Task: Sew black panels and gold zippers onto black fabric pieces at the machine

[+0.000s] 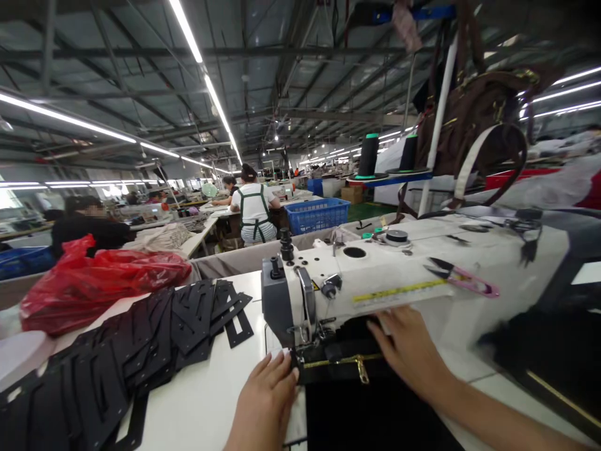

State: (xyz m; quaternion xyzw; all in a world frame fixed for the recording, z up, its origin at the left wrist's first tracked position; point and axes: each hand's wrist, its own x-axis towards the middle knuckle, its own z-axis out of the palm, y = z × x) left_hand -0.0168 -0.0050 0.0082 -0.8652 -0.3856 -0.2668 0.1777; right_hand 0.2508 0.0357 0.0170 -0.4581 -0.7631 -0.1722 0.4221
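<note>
A white sewing machine [375, 275] stands before me, its needle end at the left. Under the needle lies black fabric [375, 407] with a gold zipper [347, 362] running across it. My left hand [265, 401] rests flat on the table at the fabric's left edge, fingers stretched toward the presser foot. My right hand [408, 351] lies flat on the fabric under the machine's arm, fingers spread, just right of the zipper pull. Neither hand grips anything.
A spread of black cut pieces [117, 357] covers the table's left side, with a red plastic bag [94, 282] behind it. Pink thread snips [462, 277] lie on the machine top. Thread cones [369, 155], a hanging brown bag [483, 113] and other seated workers [253, 207] are behind.
</note>
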